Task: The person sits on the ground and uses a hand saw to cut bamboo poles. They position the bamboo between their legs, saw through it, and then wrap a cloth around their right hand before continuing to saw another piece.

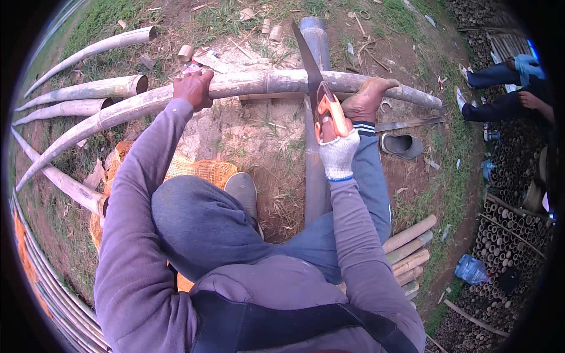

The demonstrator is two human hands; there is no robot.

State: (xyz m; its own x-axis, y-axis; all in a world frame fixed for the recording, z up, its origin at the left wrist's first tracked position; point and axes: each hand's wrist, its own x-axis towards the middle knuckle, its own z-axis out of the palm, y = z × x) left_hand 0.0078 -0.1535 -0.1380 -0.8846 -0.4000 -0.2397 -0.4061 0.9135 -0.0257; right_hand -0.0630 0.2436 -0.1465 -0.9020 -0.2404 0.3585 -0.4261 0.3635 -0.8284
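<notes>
A long bamboo pole [259, 83] lies crosswise before me and rests over a thicker grey pole [316, 44] on the ground. My left hand [193, 90], bare, is closed round the bamboo left of the middle. In a white knit glove, my right hand [338, 144] grips the orange handle of a handsaw [306, 56]. The saw's dark blade points away from me and crosses the bamboo, near the thick pole. Whether its teeth are in a cut, I cannot tell. My bare right foot [366, 101] presses on the bamboo just right of the saw.
Several bamboo poles [88, 91] lie at the left, beside orange netting [200, 170]. A loose clog [402, 146] sits right of my foot. Cut bamboo lengths [410, 235] are stacked at the lower right. Farther right are a water jug [472, 269] and a seated person [506, 76].
</notes>
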